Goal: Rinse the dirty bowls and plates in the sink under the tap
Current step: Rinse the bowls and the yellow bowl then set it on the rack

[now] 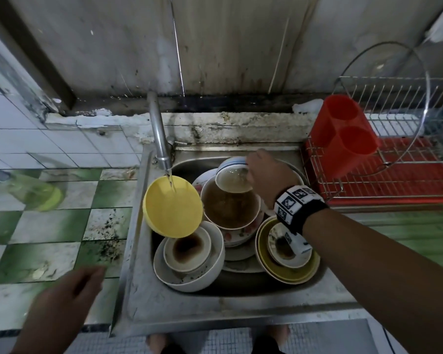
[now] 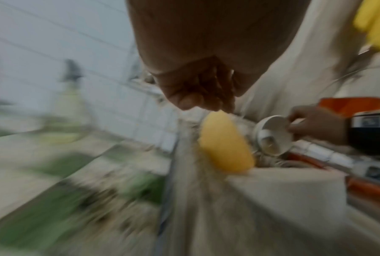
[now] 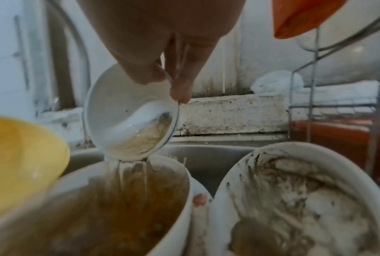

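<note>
While water falls from the tap [image 1: 161,149] into a tilted yellow bowl [image 1: 173,208] at the left of the sink [image 1: 143,297], a small white bowl [image 1: 232,180] is held above the middle of the pile by the right hand [image 1: 264,172]. Its rim is pinched between the thumb and the fingers [image 3: 181,81], as is plainly seen in the right wrist view. That bowl is tipped steeply, with its mouth turned toward the person and downward, and cloudy water is being spilled from its low edge into a large bowl [image 1: 229,205] of brown liquid directly beneath. The yellow bowl is leaned with its opening facing up and toward the tap, its lower edge resting on a stack of dirty white bowls [image 1: 189,256] at the front left. At the front right, a smeared white bowl [image 1: 287,249] is nested in yellow-rimmed dishes. The left hand [image 1: 69,300] is kept outside the sink, over the green and white tiled counter [image 1: 36,238]; nothing is held in it, and its fingers are seen loosely curled in the blurred left wrist view. A wire rack [image 1: 394,149] with a red holder [image 1: 343,131] is set to the right of the sink.
</note>
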